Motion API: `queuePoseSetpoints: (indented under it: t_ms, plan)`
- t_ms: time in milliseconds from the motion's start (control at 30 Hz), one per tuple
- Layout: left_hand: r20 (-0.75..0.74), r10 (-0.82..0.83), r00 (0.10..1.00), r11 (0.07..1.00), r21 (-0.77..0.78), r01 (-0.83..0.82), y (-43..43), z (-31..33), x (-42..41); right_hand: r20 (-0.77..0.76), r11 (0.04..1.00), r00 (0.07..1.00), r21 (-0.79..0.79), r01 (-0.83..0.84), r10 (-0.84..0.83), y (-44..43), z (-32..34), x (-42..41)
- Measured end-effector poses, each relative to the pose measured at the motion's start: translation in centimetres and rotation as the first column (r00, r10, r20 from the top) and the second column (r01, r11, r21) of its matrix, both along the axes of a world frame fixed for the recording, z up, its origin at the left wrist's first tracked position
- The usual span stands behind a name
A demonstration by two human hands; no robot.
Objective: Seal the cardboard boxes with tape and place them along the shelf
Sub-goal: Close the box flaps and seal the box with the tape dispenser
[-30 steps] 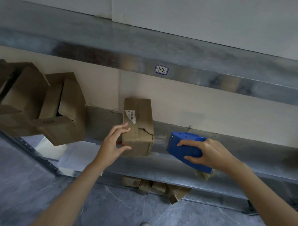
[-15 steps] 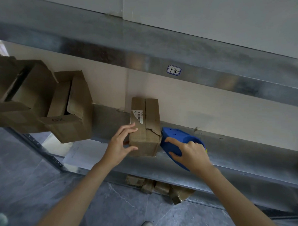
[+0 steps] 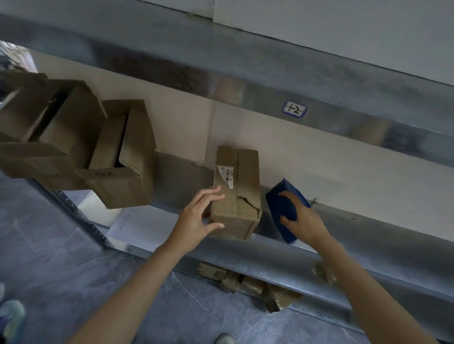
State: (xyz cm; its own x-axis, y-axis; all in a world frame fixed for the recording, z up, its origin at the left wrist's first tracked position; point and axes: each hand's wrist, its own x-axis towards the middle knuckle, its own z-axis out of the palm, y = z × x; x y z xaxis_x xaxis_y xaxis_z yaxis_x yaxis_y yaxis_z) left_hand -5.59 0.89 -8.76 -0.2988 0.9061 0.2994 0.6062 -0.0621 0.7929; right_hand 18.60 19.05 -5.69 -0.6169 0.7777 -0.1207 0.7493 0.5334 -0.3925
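While box [image 3: 235, 198] sits on shelf [image 3: 373, 243], left hand [image 3: 195, 218] grip clasps its near-left corner, thumb on front. Just right of box: right hand [image 3: 303, 220], grip curled over blue dispenser [image 3: 286, 208]. Left of box: open boxes [image 3: 122, 167]. Below box: cardboard scraps [image 3: 242, 280] under shelf.

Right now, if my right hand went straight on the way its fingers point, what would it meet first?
Probably the small cardboard box: the right hand points left at its torn side, with the blue tape dispenser it grips leading.
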Motion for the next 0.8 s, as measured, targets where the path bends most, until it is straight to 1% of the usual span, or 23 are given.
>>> queuePoseSetpoints:
  t_ms: [133,333,467,667,733,800]
  plan:
    - [0.004,-0.002,1.000,1.000,-0.008,0.002,0.0,0.2,0.1,0.048,0.993,0.999,-0.117,0.022,-0.016,1.5,-1.4,0.2]
    - [-0.001,0.006,1.000,1.000,-0.020,-0.006,0.0,0.2,0.1,0.069,0.984,0.997,-0.173,-0.029,0.041,1.7,-3.4,0.2]
    - [0.001,0.011,1.000,1.000,-0.024,-0.011,0.0,0.2,0.2,0.082,0.986,0.995,-0.161,-0.035,0.048,2.0,-3.8,0.3]
    - [0.029,0.000,1.000,1.000,-0.031,0.001,-0.1,0.2,0.1,0.212,0.995,0.974,-0.078,-0.066,0.081,2.0,-3.1,0.7]
    - [0.037,-0.005,0.999,1.000,-0.028,0.006,-0.1,0.1,0.1,0.209,0.995,0.975,-0.077,-0.058,0.073,1.8,-2.5,0.7]
    - [0.037,-0.011,0.999,1.000,-0.026,0.011,-0.1,0.1,0.0,0.202,0.998,0.977,-0.039,-0.057,0.064,1.6,-1.6,0.8]
